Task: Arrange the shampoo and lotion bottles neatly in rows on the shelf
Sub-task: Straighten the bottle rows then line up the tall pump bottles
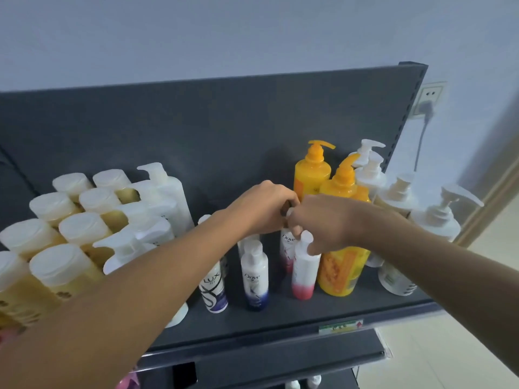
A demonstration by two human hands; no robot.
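Dark grey metal shelf (280, 324) with a tall back panel carries the bottles; cream-capped bottles (64, 265) and white pump bottles (157, 209) are packed in rows at the left, yellow pump bottles (311, 175) stand at the right; both bare forearms (140, 290) reach in from below and meet over the middle gap; left hand (264, 206), fingers curled, grips the cap of a rear Dove bottle (287, 245); right hand (325, 223), touching the left at the knuckles, pinches the cap of a pink-based bottle (303, 273) standing upright just in front; a Lux bottle (214, 290) and a blue-based bottle (255, 279) stand just left of them.
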